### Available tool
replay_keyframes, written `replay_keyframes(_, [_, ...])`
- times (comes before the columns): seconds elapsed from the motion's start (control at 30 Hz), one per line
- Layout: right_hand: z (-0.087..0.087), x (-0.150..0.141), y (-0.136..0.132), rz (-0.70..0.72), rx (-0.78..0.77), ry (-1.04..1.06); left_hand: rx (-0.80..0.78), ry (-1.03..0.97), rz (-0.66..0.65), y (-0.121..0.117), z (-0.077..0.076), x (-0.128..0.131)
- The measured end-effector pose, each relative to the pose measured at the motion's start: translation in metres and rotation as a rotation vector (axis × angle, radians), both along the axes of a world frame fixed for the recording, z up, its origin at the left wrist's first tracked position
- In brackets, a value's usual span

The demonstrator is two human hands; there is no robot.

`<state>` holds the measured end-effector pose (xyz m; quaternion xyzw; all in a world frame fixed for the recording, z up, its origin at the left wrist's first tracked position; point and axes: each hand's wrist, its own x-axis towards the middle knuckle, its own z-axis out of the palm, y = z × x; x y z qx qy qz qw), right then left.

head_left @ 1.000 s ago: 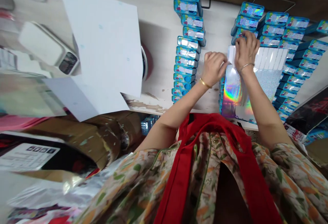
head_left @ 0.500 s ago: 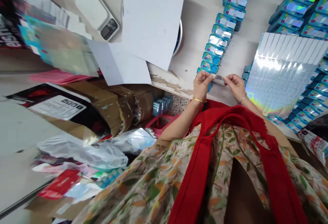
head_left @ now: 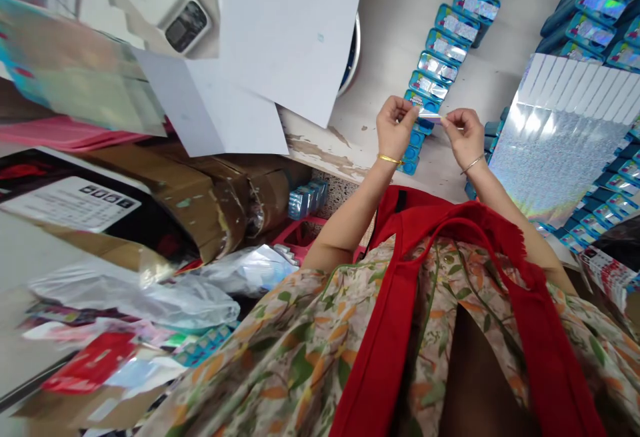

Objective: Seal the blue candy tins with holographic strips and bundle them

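A small shiny sticker strip (head_left: pixel 430 117) is stretched between my two hands. My left hand (head_left: pixel 394 129) pinches one end with thumb and finger, and my right hand (head_left: pixel 465 135) pinches the other. Under the strip runs a row of small blue cases (head_left: pixel 436 67); those farther up carry silvery labels, while the nearest ones show a bare round mark. Whether the strip touches a case, I cannot tell. Right of my right hand lies a glittery silver sticker sheet (head_left: pixel 555 150) with white strips along its upper part, resting over more blue cases (head_left: pixel 590 30).
White paper sheets (head_left: pixel 290 30) overhang the table edge at left, partly covering a round bowl (head_left: pixel 354 57). A white device with a dark display (head_left: pixel 186 27) sits farther left. Below are cardboard boxes (head_left: pixel 270 200), plastic bags (head_left: pixel 140 297) and a pink crate (head_left: pixel 285 230).
Both hands have moved up along the row of cases, from its near end to over a case farther along. The strip is still held between them. The camera view has shifted a little.
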<state>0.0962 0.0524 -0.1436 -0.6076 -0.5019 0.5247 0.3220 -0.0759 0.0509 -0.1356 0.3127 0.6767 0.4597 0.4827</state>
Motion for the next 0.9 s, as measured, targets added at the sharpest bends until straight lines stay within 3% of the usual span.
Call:
replay_keyframes(0.23, [-0.017, -0.004, 0.011, -0.003, -0.077, 0.049, 0.013, 0.253, -0.041, 0.008, -0.012, -0.002])
replay_keyframes(0.5, [-0.044, -0.005, 0.009, 0.031, 0.123, 0.009, -0.016, 0.473, -0.122, 0.012, -0.023, -0.004])
replay_keyframes(0.6, [-0.058, -0.008, 0.01, 0.056, 0.122, 0.01, -0.022, 0.484, -0.121, 0.013, -0.027, -0.006])
replay_keyframes(0.77, [-0.074, -0.007, 0.0, 0.011, 0.119, -0.014, -0.026, 0.399, -0.047, 0.015, -0.055, -0.017])
replay_keyframes(0.9, [-0.07, -0.014, -0.028, -0.007, 0.168, -0.107, -0.057, 0.303, -0.027, 0.016, -0.084, -0.029])
